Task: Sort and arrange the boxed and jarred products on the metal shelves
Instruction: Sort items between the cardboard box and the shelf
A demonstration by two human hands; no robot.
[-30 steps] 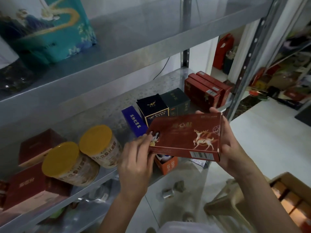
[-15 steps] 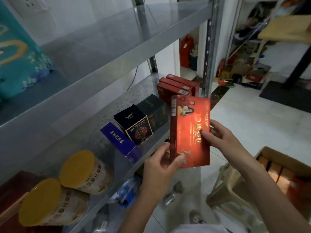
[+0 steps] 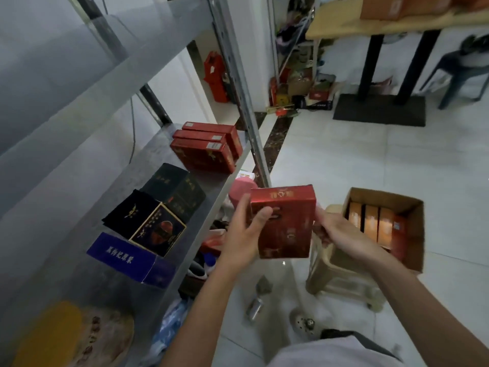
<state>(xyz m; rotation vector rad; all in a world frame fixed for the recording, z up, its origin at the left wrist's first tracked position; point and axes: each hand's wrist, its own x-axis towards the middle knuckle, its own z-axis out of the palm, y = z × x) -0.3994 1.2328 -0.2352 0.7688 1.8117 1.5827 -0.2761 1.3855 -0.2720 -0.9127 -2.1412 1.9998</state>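
I hold a flat red box (image 3: 284,223) upright in front of the metal shelf (image 3: 211,182), off its front edge. My left hand (image 3: 244,234) grips its left side with the thumb across the face. My right hand (image 3: 336,233) holds its right edge. On the shelf stand three matching red boxes (image 3: 206,147) at the far end, then a dark green box (image 3: 177,189), a black box (image 3: 148,221) and a blue box (image 3: 132,260). A yellow-lidded jar (image 3: 74,337) lies on its side at the near end.
An open cardboard carton (image 3: 386,223) with several orange boxes rests on a beige plastic stool (image 3: 341,276) to my right. Clutter fills the lower shelf and the floor under the box. A shelf upright (image 3: 243,102) stands past the red boxes. A table and chair are far right.
The red box has swung from flat and lengthwise to upright and moved right, away from the shelf edge. My view has turned right, toward the floor and carton.
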